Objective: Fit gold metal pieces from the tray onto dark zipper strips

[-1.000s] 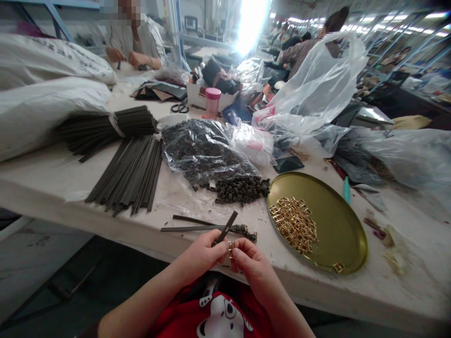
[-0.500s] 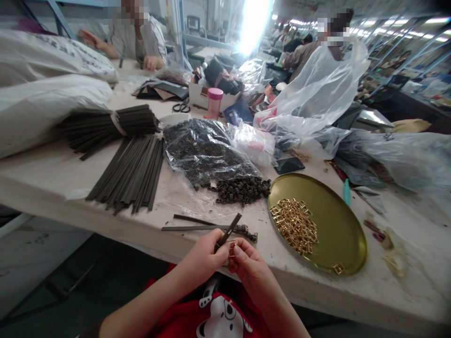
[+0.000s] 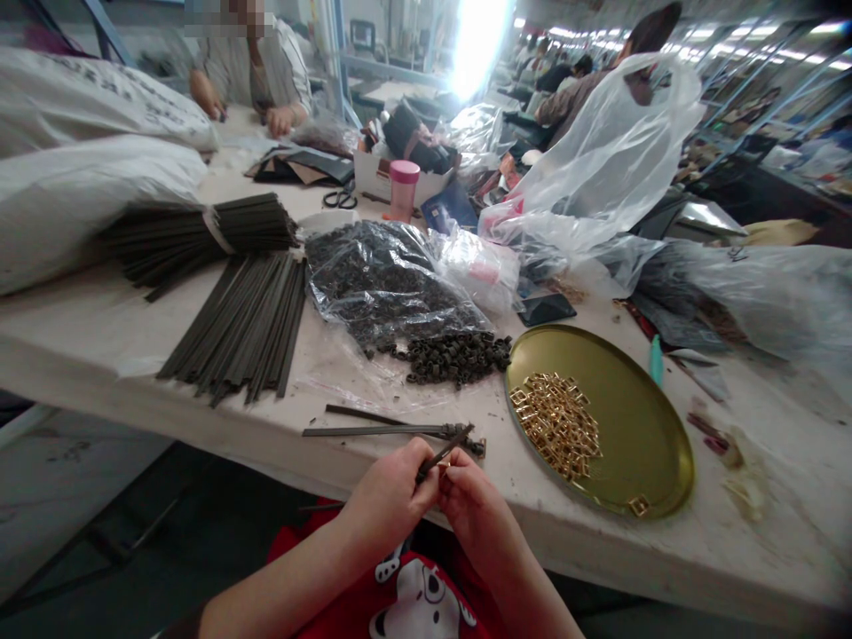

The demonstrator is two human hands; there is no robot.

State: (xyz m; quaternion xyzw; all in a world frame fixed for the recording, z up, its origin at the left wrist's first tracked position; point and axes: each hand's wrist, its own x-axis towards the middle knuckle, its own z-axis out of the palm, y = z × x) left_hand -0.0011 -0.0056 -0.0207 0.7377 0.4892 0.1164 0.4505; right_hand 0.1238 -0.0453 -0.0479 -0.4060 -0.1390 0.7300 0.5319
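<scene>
My left hand (image 3: 391, 490) pinches a thin dark strap (image 3: 445, 451) near its end, just off the table's near edge. My right hand (image 3: 469, 499) is closed against it, fingertips on a small gold buckle (image 3: 442, 465) at the strap. On the table (image 3: 93, 346) just beyond lie two finished straps (image 3: 373, 426). A round gold tray (image 3: 639, 426) at the right carries a heap of gold buckles (image 3: 557, 424). A pile of small dark loops (image 3: 458, 357) spills from a clear bag (image 3: 386, 284).
Loose dark straps (image 3: 240, 327) and a tied bundle (image 3: 193, 238) lie at the left, beside white sacks (image 3: 86, 186). A pink cup (image 3: 402, 190), scissors (image 3: 339, 199), a phone (image 3: 546, 309) and large plastic bags (image 3: 599, 169) crowd the back. Other people work at the far side.
The strap in my left hand has tipped down from steeply raised to nearly flat, pointing right. Both hands stay together at the table edge. The person at the far left moved their arms.
</scene>
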